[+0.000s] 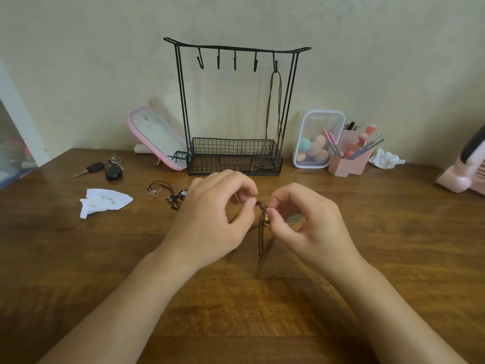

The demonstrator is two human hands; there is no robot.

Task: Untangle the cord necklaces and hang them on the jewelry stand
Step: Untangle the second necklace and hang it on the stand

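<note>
My left hand (212,219) and right hand (309,227) meet at the centre of the frame, just above the desk (78,258). Each grip is closed on the brown cord necklace (262,240). My left thumb and forefinger pinch the cord on one side of a knot. My right thumb and forefinger pinch it on the other side, close to a small gold bead. The loose cords hang down between my wrists toward the desk. A grey metal piece shows under my right fingers, but I cannot tell what it is.

The jewelry stand (236,47) stands behind my hands at the upper centre, against the wall. A second brown necklace (270,106) hangs from its rightmost hook, and its lower end reaches into the wire basket at the base. The other hooks are bare.

The black cord necklaces (170,193) lie in a small tangle on the desk just left of my left hand, one with a flower pendant.

Further left lie a white tissue (102,202) and some keys (105,168). A pink mirror (154,135) leans left of the stand. To the right of the stand are a clear box of sponges (317,139), a pink brush holder (351,158) and a crumpled tissue (385,158).
</note>
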